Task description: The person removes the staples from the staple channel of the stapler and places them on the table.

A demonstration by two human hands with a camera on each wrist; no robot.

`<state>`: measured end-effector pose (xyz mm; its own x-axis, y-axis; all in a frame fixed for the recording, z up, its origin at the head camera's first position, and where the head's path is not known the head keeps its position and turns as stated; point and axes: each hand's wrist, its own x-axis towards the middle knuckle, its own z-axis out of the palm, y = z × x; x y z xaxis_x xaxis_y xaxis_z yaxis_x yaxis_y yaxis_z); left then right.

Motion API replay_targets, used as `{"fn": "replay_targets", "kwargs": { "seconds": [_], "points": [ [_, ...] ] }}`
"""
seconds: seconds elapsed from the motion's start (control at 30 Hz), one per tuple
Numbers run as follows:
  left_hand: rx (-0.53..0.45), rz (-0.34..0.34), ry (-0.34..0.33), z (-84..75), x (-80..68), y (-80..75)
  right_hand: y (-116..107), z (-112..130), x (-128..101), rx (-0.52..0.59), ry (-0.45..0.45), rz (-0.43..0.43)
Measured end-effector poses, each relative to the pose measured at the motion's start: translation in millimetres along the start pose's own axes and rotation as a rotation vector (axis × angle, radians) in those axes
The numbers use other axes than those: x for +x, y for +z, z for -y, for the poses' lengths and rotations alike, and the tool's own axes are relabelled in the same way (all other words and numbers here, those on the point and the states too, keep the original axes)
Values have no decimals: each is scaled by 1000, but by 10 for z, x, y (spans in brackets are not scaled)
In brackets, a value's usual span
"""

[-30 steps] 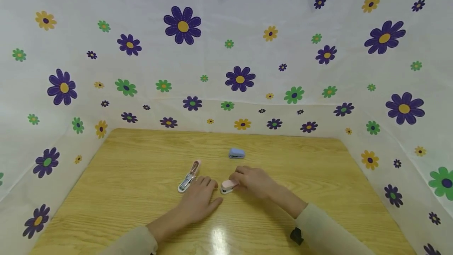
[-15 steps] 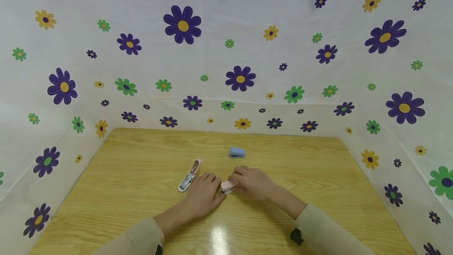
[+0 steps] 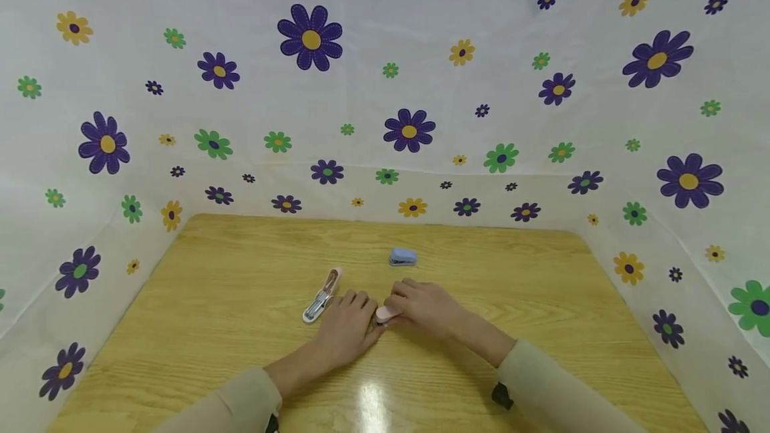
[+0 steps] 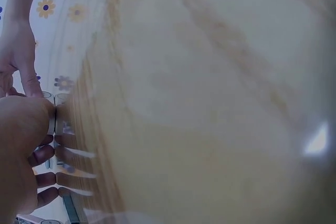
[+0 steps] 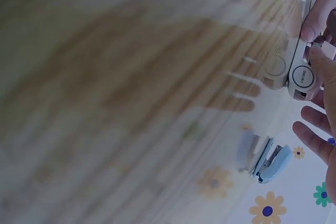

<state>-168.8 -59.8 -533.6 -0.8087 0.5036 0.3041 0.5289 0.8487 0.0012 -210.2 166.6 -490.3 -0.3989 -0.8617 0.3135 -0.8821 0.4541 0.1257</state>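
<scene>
A small pink and white stapler (image 3: 386, 314) sits on the wooden table between my two hands. My right hand (image 3: 428, 307) pinches its right end from above. The left hand (image 3: 344, 330) holds the opposite end between thumb and index finger, with the other fingers spread on the table. In the right wrist view the stapler's (image 5: 303, 77) round rear end faces the camera, and the right thumb lies along its top. Just left of my left hand lies a longer stapler (image 3: 321, 297), swung wide open with its metal magazine showing. The fingers hide much of the held stapler.
A small blue stapler (image 3: 403, 257) stands farther back on the wooden table (image 3: 240, 272). White cloth (image 3: 361, 99) printed with flowers walls in the table's back and both sides.
My left hand has shifted right, and its thumb and index finger have come round the pink stapler's left end. My right hand keeps its hold on the stapler.
</scene>
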Motion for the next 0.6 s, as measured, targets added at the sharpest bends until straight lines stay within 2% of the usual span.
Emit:
{"fn": "replay_targets", "kwargs": {
  "seconds": [0.13, 0.33, 0.6],
  "points": [
    [13, -21, -1, -7, 0, 6, 7, -8, 31, -16, -26, 5],
    [-42, -61, -20, -14, 9, -10, 20, -25, 57, -45, -31, 53],
    [-109, -59, -47, -16, -13, -18, 54, -24, 46, -30, -23, 73]
  ]
}}
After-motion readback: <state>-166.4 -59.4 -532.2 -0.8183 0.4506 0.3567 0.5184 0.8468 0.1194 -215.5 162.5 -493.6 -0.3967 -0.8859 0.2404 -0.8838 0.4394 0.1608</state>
